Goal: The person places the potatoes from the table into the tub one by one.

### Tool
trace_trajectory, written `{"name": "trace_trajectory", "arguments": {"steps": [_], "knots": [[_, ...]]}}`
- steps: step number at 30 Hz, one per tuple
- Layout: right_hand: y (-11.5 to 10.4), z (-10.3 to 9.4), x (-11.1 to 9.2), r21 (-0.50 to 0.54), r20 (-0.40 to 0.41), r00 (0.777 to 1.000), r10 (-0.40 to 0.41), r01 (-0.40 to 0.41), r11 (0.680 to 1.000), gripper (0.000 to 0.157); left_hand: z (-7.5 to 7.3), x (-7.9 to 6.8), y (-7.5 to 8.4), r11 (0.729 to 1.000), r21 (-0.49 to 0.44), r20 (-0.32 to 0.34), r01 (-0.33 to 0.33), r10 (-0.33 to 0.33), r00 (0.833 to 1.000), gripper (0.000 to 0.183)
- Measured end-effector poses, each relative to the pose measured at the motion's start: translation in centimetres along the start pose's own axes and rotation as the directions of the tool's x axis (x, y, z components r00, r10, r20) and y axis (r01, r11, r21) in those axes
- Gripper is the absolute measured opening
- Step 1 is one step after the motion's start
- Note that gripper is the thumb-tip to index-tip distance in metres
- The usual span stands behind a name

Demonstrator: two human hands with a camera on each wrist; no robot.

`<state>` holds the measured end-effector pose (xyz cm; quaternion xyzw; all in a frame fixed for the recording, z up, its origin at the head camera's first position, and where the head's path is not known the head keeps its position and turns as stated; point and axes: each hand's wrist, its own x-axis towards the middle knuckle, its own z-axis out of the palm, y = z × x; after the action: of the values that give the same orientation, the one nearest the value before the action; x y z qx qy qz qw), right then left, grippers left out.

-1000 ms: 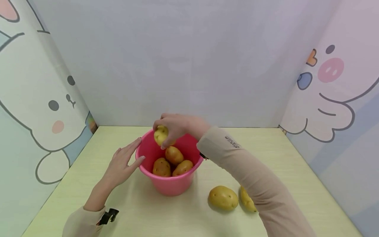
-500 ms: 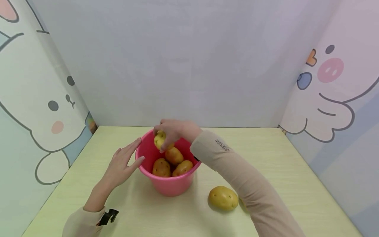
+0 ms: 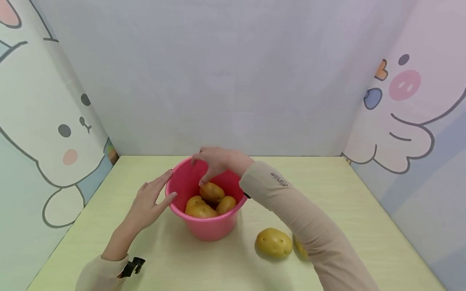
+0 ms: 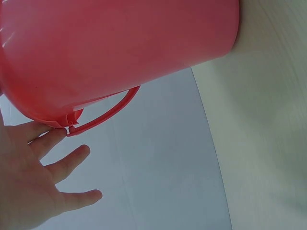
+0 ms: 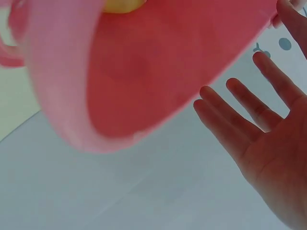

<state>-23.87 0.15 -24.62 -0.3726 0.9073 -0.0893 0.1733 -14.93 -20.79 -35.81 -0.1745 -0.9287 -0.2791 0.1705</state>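
A pink bucket (image 3: 211, 230) stands on the table with several potatoes (image 3: 201, 209) inside it. At its left rim, my left hand (image 3: 147, 206) touches the edge with spread, straight fingers; the left wrist view shows fingertips against the rim beside the bucket's handle (image 4: 108, 115). Over the far part of the opening hovers my right hand (image 3: 216, 161), holding nothing. In the right wrist view its fingers (image 5: 240, 115) are apart and extended near the rim. On the table right of the bucket lies a yellow potato (image 3: 274, 243), and another potato (image 3: 300, 248) is partly covered by the right sleeve.
The pale wooden table (image 3: 349, 226) ends at a grey-white backdrop (image 3: 233, 81). Side panels carry a cartoon bear-like figure (image 3: 54, 109) on the left and a pig-snouted figure (image 3: 405, 85) on the right. My right forearm (image 3: 306, 218) crosses above the table.
The potato that my right hand held above the bucket has been let go and now lies at the front left inside it. The right hand's fingers have spread. My left hand stays at the rim.
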Motion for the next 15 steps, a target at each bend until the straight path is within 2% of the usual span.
{"name": "trace_trajectory", "arguments": {"steps": [9,15], "knots": [[1.3,-0.4,-0.5,-0.033,-0.045,0.996,-0.071,0.070,0.997,0.061,0.0,0.0,-0.1,1.000,0.006,-0.003,0.008,-0.008,1.000,0.066],[2.5,-0.5,-1.1,-0.062,-0.104,0.983,-0.151,0.145,0.988,0.059,0.0,0.0,-0.1,1.000,0.000,-0.005,0.004,-0.004,1.000,0.066]]}}
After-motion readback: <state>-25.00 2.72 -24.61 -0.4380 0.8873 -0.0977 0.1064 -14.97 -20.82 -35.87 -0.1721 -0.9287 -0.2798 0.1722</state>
